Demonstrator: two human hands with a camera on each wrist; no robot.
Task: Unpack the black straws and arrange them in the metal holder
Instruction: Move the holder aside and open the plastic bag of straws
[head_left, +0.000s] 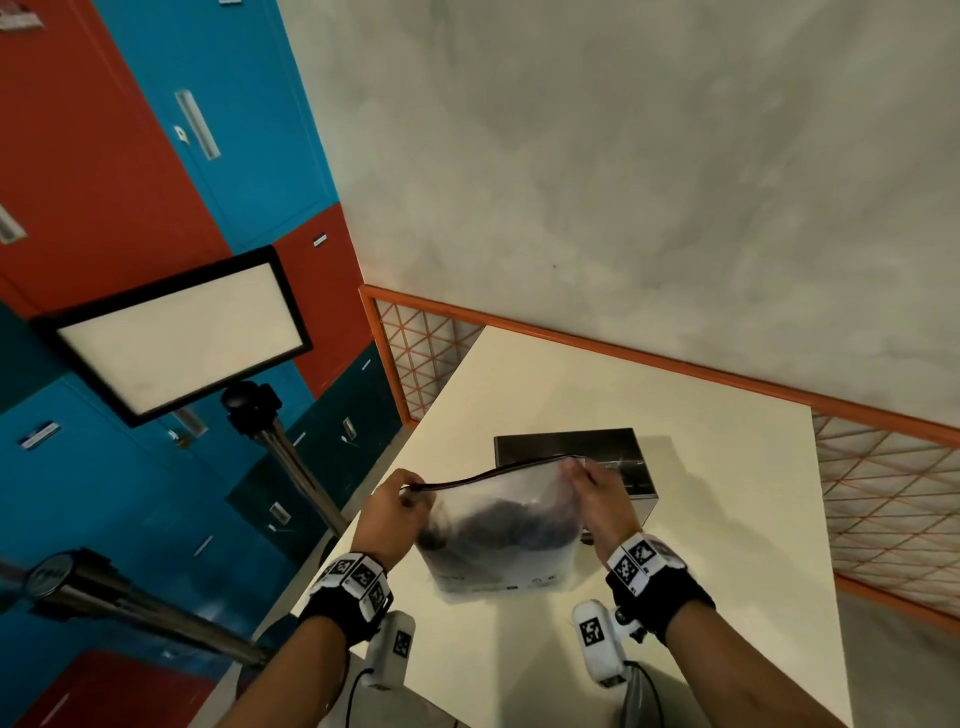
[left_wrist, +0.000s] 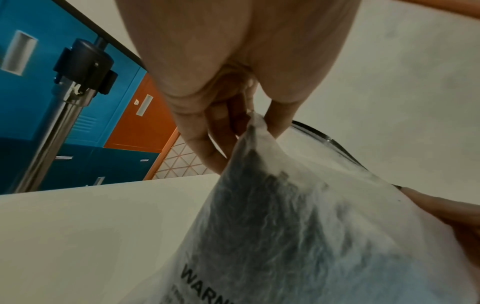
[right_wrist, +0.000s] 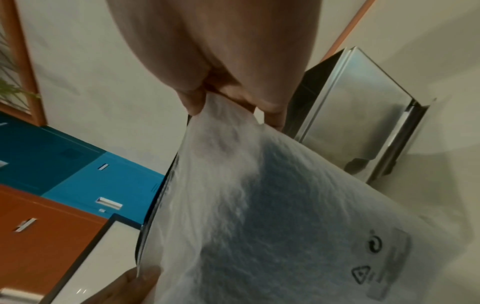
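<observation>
**Both hands hold the straw bag up by its top corners**

The left hand (head_left: 395, 512) pinches the top left corner of a frosted plastic bag (head_left: 498, 540); the left wrist view shows thumb and fingers (left_wrist: 207, 131) closed on that corner. The right hand (head_left: 602, 499) pinches the top right corner, fingers (right_wrist: 192, 102) closed on the plastic in the right wrist view. The bag hangs between the hands above the white table (head_left: 727, 545), and its dark zip strip along the top edge looks shut.

A dark mass, the black straws (head_left: 498, 525), lies in the lower half of the bag. Seen only through the frosted plastic, blurred; single straws can't be told apart. Printed warning text (left_wrist: 205, 281) sits near the bag's bottom edge, and small symbols (right_wrist: 374, 244) on its other end.

The metal holder (head_left: 576, 457), a shiny box, stands on the table just behind the bag, nearer the right hand. Its inside can't be seen.

Off the table's left edge: a lamp panel (head_left: 176, 332) on a stand, with blue and red lockers (head_left: 156, 156) behind it. An orange-framed lattice screen (head_left: 883, 493) runs along the far side of the table.
</observation>
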